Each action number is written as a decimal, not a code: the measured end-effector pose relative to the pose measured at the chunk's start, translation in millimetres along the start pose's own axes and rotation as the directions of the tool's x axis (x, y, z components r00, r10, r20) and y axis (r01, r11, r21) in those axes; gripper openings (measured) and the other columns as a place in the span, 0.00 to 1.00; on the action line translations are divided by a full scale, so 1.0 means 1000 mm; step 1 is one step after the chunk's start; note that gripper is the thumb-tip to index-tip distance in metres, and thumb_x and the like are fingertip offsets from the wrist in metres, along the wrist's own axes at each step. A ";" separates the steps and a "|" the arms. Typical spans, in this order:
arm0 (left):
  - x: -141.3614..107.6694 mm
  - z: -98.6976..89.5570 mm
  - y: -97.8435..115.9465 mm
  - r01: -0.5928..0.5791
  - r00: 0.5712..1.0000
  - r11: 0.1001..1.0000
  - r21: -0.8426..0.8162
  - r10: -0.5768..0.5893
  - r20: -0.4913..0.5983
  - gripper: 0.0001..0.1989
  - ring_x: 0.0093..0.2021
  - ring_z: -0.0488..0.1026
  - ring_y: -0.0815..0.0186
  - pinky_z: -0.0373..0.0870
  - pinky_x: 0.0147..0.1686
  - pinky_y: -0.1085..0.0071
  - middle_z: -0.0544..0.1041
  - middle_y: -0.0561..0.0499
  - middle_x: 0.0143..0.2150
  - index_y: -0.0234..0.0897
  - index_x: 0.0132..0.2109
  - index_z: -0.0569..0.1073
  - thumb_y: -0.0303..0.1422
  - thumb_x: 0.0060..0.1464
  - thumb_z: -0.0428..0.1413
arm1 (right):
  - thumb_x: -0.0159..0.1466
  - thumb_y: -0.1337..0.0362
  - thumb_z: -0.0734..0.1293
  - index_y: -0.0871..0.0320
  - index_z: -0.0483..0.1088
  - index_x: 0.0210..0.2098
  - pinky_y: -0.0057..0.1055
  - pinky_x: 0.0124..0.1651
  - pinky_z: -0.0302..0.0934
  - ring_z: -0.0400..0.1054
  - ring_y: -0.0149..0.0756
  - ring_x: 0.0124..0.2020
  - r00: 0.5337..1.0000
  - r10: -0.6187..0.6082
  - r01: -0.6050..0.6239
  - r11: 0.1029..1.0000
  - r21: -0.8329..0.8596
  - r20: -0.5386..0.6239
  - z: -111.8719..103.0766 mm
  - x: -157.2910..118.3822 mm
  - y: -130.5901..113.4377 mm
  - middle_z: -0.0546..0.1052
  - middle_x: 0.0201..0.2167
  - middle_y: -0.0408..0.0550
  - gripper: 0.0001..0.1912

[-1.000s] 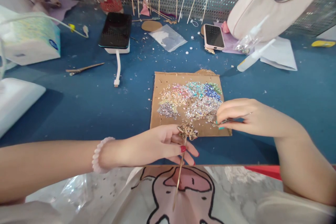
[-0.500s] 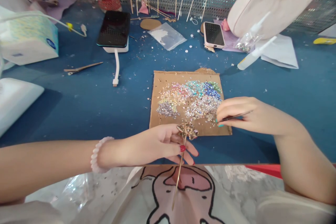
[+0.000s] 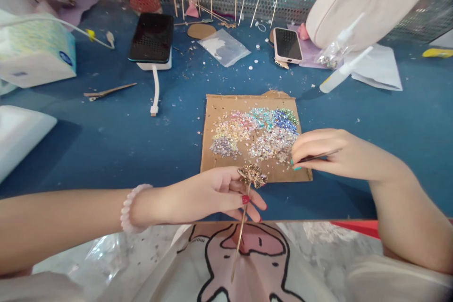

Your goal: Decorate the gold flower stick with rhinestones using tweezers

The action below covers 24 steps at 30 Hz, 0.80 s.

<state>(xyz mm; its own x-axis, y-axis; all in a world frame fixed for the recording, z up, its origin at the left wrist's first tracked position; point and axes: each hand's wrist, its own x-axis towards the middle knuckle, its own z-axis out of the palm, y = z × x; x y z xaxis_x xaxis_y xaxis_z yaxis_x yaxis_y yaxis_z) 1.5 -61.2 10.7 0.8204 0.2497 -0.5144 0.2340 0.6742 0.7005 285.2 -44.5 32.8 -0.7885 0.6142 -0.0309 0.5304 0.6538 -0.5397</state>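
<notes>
Two hands at work, head view. Left hand [image 3: 212, 196] pinches a gold hairpin [image 3: 247, 188] by its stem, ornament up, few stones apparently set. Right hand [image 3: 325, 153] grips tweezers [image 3: 314, 157], tips at the rhinestones [image 3: 258, 134] heaped on cardboard [image 3: 208, 151]; most look unused.

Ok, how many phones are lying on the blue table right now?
2. A dark phone sits at the back left on a white block; a pink-cased phone lies at the back right, near the white bag. More may be hidden.
</notes>
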 end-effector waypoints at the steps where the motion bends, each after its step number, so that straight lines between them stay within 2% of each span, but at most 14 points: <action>1: 0.000 0.000 -0.001 -0.006 1.000 1.000 -0.006 0.006 0.002 0.06 0.41 0.76 0.70 0.70 0.42 0.74 0.77 0.51 0.41 0.36 0.43 0.70 0.25 0.61 0.50 | 0.67 0.61 0.62 0.56 0.73 0.34 0.30 0.38 0.64 0.71 0.32 0.34 1.000 -0.003 0.003 1.000 -0.003 -0.004 0.000 0.000 -0.001 0.77 0.32 0.47 0.10; 4: 0.001 -0.001 -0.002 -0.022 1.000 1.000 -0.018 0.022 0.009 0.06 0.41 0.76 0.71 0.70 0.42 0.75 0.77 0.53 0.39 0.36 0.43 0.70 0.25 0.62 0.50 | 0.66 0.62 0.63 0.57 0.73 0.34 0.29 0.38 0.64 0.71 0.32 0.34 0.998 -0.032 0.032 0.999 0.008 -0.054 0.003 0.002 -0.005 0.76 0.32 0.47 0.08; 9: 0.000 0.000 0.000 0.014 1.000 1.000 0.004 -0.014 -0.010 0.07 0.41 0.76 0.71 0.69 0.43 0.74 0.77 0.53 0.38 0.36 0.43 0.69 0.23 0.62 0.48 | 0.64 0.65 0.65 0.58 0.72 0.34 0.28 0.37 0.63 0.69 0.30 0.33 0.981 -0.112 0.122 0.991 0.057 -0.160 0.016 0.010 -0.011 0.75 0.31 0.46 0.04; 14: 0.000 0.002 0.003 0.020 1.000 1.000 -0.009 -0.020 -0.008 0.08 0.40 0.75 0.74 0.69 0.42 0.77 0.76 0.55 0.38 0.36 0.43 0.69 0.21 0.62 0.48 | 0.64 0.65 0.66 0.59 0.71 0.35 0.28 0.38 0.62 0.68 0.30 0.33 0.981 -0.111 0.126 0.988 0.085 -0.157 0.025 0.014 -0.011 0.74 0.31 0.47 0.03; 24: -0.001 0.002 0.004 0.026 1.000 1.000 -0.003 -0.026 -0.007 0.09 0.40 0.75 0.74 0.68 0.42 0.78 0.77 0.55 0.38 0.35 0.43 0.69 0.20 0.63 0.47 | 0.65 0.64 0.64 0.59 0.72 0.35 0.28 0.38 0.61 0.67 0.29 0.33 0.985 -0.103 0.120 0.985 0.121 -0.138 0.028 0.017 -0.010 0.74 0.31 0.47 0.06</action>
<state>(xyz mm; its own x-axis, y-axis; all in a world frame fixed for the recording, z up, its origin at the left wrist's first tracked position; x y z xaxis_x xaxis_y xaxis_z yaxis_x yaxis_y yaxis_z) 2.8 -59.7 14.7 0.8106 0.2369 -0.5356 0.2538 0.6822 0.6857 257.8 -53.4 14.6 -0.7887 0.5984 0.1411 0.3904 0.6647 -0.6370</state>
